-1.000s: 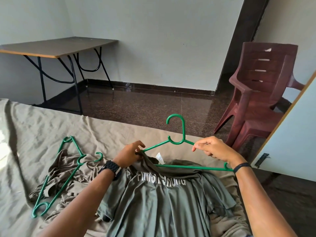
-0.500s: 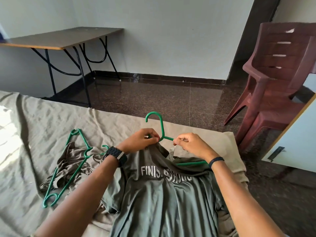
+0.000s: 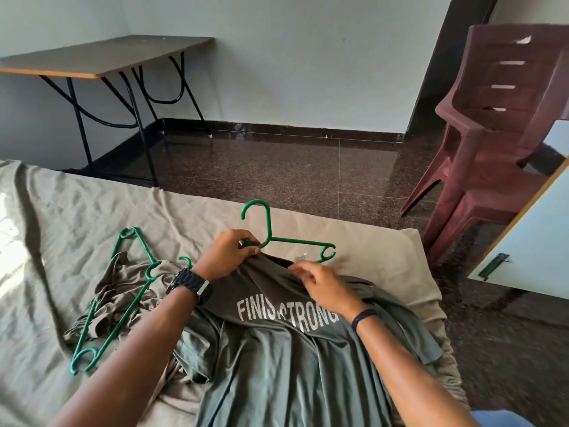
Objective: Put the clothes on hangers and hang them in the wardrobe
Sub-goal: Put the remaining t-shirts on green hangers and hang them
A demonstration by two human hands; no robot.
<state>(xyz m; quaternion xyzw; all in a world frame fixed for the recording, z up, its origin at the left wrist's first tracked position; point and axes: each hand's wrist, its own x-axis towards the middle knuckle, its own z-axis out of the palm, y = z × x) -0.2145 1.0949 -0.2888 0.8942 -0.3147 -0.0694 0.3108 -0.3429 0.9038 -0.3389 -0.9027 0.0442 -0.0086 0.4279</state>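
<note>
Left hand [image 3: 229, 254] now pinches the hanger [image 3: 286, 238] at its neck plus the shirt [image 3: 277, 349] collar; right hand [image 3: 323, 285] has let go of the bar and grips the collar fabric. Hanger's right arm has come out of the neck again, left arm hidden. Shirt lies on the bed [image 3: 61, 211]. I'd say threading isn't done, nothing hung yet
</note>
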